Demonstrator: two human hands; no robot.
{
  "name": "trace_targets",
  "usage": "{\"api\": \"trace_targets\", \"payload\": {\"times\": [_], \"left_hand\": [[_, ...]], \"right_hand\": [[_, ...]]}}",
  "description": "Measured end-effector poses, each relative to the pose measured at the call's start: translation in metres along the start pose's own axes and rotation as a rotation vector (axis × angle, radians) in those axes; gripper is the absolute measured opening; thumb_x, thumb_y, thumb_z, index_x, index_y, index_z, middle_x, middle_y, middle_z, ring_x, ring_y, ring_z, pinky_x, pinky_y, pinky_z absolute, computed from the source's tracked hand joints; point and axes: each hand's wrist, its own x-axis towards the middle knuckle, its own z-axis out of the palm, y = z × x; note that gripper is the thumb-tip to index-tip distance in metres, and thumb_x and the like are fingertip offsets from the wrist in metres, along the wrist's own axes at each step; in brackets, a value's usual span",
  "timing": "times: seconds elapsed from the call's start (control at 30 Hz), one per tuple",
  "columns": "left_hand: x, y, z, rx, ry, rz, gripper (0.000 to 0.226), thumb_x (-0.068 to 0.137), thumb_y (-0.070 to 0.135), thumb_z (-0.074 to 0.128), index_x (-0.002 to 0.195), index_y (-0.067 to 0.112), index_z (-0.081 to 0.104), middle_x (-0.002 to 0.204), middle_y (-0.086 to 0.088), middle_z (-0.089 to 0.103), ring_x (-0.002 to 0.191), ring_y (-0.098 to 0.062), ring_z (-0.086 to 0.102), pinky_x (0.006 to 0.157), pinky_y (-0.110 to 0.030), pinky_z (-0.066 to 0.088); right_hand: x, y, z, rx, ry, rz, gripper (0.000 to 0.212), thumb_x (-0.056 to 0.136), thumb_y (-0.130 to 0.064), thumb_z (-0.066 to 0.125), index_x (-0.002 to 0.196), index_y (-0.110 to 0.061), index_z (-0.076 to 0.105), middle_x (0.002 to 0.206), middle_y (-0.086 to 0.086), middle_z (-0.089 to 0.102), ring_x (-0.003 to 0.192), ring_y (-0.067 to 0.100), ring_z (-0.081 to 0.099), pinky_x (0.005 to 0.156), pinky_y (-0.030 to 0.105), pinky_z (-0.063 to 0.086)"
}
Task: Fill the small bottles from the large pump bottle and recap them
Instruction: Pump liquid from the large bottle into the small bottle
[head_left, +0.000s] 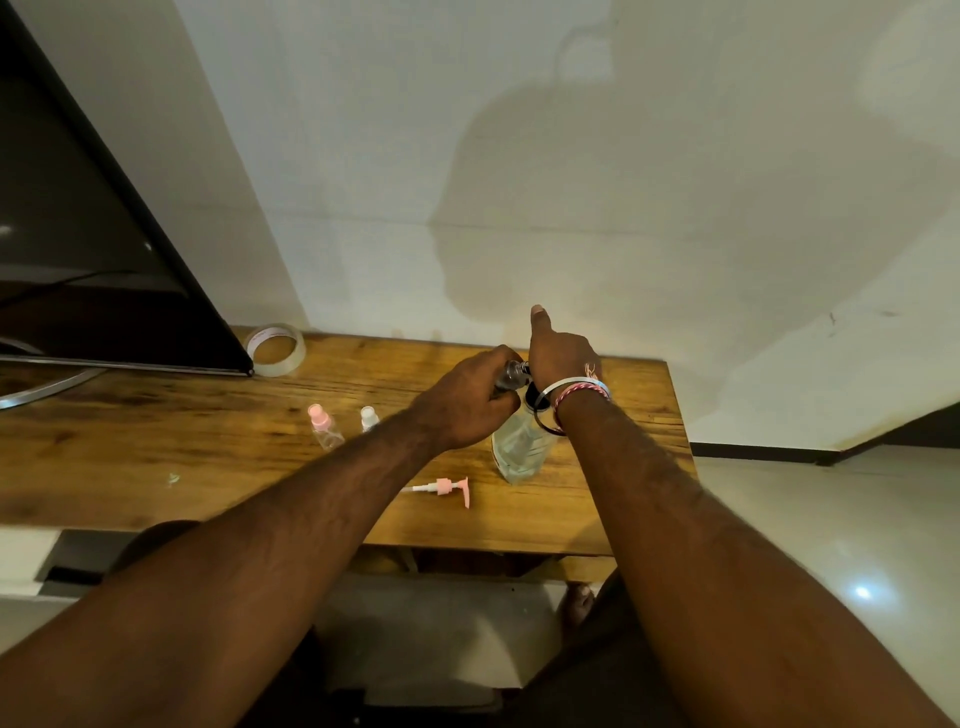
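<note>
My left hand (467, 402) grips a small clear bottle (510, 375), held tilted just above the large bottle. My right hand (561, 361) meets the small bottle's threaded neck with curled fingers and one digit sticking straight up. What it pinches there is hidden. The large clear bottle (519, 449) stands on the wooden table (156, 457) below both hands, holding liquid, its dark mouth open. Its pink-and-white pump head (445, 488) lies on the table in front. Two more small bottles stand to the left, one pink-capped (321, 426) and one white-capped (369, 418).
A roll of clear tape (275, 349) lies at the back by the wall. A dark screen (78, 234) on a curved stand fills the left rear. The table's right edge runs just right of the large bottle. Tiled floor lies beyond.
</note>
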Motion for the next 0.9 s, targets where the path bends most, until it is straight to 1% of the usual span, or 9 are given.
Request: {"api": "trace_targets", "payload": {"times": [0.1,0.23,0.33,0.43,0.5,0.6,0.73,0.83,0.9], "left_hand": [[-0.002,0.0,0.0,0.005,0.001,-0.007,0.02,0.095,0.014,0.064,0.115,0.018,0.06,0.103,0.004,0.066,0.093,-0.01,0.062,0.076,-0.034,0.053],[-0.005,0.002,-0.003,-0.024,0.008,-0.028,0.025,0.097,0.013,0.064,0.12,0.021,0.059,0.106,0.007,0.065,0.096,-0.006,0.062,0.074,-0.025,0.047],[-0.003,0.005,-0.009,-0.022,0.009,-0.02,0.025,0.096,0.012,0.063,0.12,0.02,0.059,0.104,0.009,0.065,0.094,-0.004,0.061,0.071,-0.024,0.044],[-0.004,0.008,-0.012,-0.002,-0.01,-0.007,0.027,0.097,0.013,0.063,0.122,0.02,0.058,0.106,0.009,0.063,0.094,-0.002,0.059,0.071,-0.02,0.042],[-0.004,0.008,-0.011,0.002,-0.011,-0.004,0.028,0.098,0.013,0.062,0.125,0.018,0.058,0.109,0.006,0.064,0.095,-0.003,0.059,0.071,-0.02,0.042],[-0.004,0.008,-0.01,0.002,-0.005,-0.005,0.028,0.098,0.013,0.062,0.125,0.018,0.058,0.109,0.005,0.065,0.096,-0.004,0.06,0.072,-0.022,0.044],[-0.003,0.009,-0.01,0.012,-0.007,-0.005,0.028,0.099,0.014,0.062,0.126,0.018,0.058,0.11,0.006,0.064,0.095,0.0,0.059,0.071,-0.018,0.042],[-0.003,0.009,-0.01,0.025,-0.012,-0.003,0.029,0.099,0.014,0.062,0.127,0.016,0.057,0.111,0.006,0.063,0.094,-0.002,0.058,0.072,-0.018,0.042],[-0.002,0.01,-0.009,0.026,-0.014,-0.003,0.03,0.099,0.014,0.062,0.128,0.016,0.057,0.111,0.006,0.062,0.094,-0.002,0.058,0.073,-0.017,0.042]], "right_hand": [[-0.002,0.001,0.002,0.033,0.011,0.032,0.079,0.097,-0.071,0.022,0.071,-0.011,0.067,0.094,0.015,0.07,0.09,0.033,0.063,0.089,0.039,0.049],[-0.003,-0.005,0.0,0.15,-0.035,0.1,0.075,0.096,-0.071,0.025,0.077,-0.011,0.066,0.093,0.013,0.067,0.09,0.031,0.063,0.083,0.037,0.046],[-0.004,-0.013,-0.004,0.31,-0.136,0.155,0.066,0.091,-0.074,0.033,0.089,-0.014,0.062,0.101,0.011,0.068,0.096,0.031,0.065,0.095,0.041,0.048],[-0.007,-0.015,-0.008,0.397,-0.225,0.208,0.077,0.077,-0.081,0.037,0.109,-0.017,0.065,0.104,0.011,0.07,0.096,0.031,0.067,0.101,0.049,0.047],[-0.007,-0.015,-0.01,0.364,-0.239,0.192,0.075,0.082,-0.079,0.035,0.113,-0.017,0.063,0.107,0.01,0.069,0.098,0.03,0.066,0.102,0.048,0.046],[-0.007,-0.013,-0.011,0.293,-0.224,0.136,0.057,0.096,-0.069,0.031,0.108,-0.02,0.056,0.111,0.008,0.06,0.105,0.029,0.06,0.103,0.043,0.043],[-0.008,-0.011,-0.01,0.309,-0.212,0.131,0.053,0.099,-0.065,0.032,0.099,-0.018,0.055,0.104,0.01,0.058,0.102,0.029,0.059,0.102,0.044,0.045],[-0.007,-0.011,-0.008,0.282,-0.173,0.11,0.061,0.101,-0.062,0.03,0.117,-0.012,0.061,0.108,0.011,0.057,0.105,0.03,0.057,0.099,0.041,0.043],[-0.006,-0.011,-0.008,0.232,-0.16,0.092,0.063,0.103,-0.059,0.028,0.118,-0.009,0.062,0.116,0.016,0.062,0.111,0.033,0.059,0.098,0.039,0.043]]}}
